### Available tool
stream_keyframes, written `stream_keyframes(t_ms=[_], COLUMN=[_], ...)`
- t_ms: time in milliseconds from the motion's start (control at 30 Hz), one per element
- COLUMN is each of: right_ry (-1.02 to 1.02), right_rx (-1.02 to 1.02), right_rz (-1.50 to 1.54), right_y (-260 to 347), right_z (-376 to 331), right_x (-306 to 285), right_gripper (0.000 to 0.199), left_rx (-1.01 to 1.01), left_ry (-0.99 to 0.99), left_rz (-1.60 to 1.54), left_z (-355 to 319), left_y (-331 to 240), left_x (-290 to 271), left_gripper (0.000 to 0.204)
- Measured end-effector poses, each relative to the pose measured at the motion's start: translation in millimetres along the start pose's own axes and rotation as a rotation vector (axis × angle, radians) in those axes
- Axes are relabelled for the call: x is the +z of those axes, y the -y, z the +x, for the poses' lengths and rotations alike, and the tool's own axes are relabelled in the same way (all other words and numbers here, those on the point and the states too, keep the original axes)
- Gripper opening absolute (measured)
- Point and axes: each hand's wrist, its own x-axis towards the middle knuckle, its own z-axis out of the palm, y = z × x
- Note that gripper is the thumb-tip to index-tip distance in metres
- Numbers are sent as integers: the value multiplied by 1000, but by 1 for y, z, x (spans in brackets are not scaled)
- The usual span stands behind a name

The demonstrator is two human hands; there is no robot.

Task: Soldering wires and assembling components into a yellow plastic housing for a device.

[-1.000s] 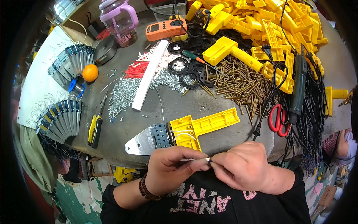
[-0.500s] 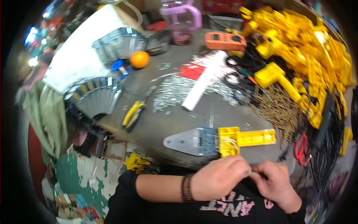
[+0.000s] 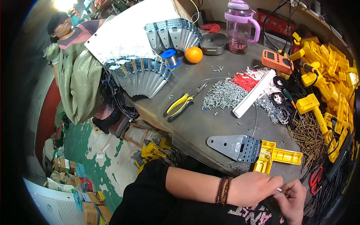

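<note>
My left hand (image 3: 255, 187), with beaded bracelets at its wrist, pinches at a small white piece (image 3: 278, 190) near the table's front edge. My right hand (image 3: 293, 198) meets it there, its fingers closed about the same spot; what lies inside them is mostly hidden. Just beyond the hands rests a pointed grey metal plate (image 3: 224, 146) with a perforated end. That end meets an open T-shaped yellow plastic housing half (image 3: 287, 156), where a white wire lies inside. Red-handled scissors (image 3: 316, 180) lie to the right of my right hand.
Yellow-handled pliers (image 3: 182, 107), a screw pile (image 3: 225, 93), a white strip (image 3: 254, 93) and an orange meter (image 3: 277, 61) lie farther back. Yellow housings (image 3: 330, 75) and long brass-coloured screws (image 3: 309, 138) crowd the right. Metal plates (image 3: 144, 77) stand left; a person (image 3: 71, 32) is beyond.
My view has swung left, so the table's contents appear farther right, and the picture is sharper. Both hands stay together; the white piece between them now shows.
</note>
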Motion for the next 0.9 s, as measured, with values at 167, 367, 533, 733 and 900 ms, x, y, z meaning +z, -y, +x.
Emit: stream_keyframes(t_ms=[167,367,533,733,900], right_ry=[34,145,216,213,164], right_rx=[179,-82,-254,-273,-350], right_rz=[269,-23,-171,-258,-254], right_y=[7,4,6,8,7], right_z=[6,14,18,20,22], right_x=[1,-4,-9,-13,-17], right_gripper=[56,83,79,82,82], left_rx=[-52,78,89,108,281], left_ry=[92,-108,-71,-52,-234], left_rz=[-124,66,-19,178,276], left_z=[1,4,4,6,10], left_y=[1,0,5,0,-1], left_x=[1,-5,-6,-11,-18], left_gripper=[24,20,15,7,11])
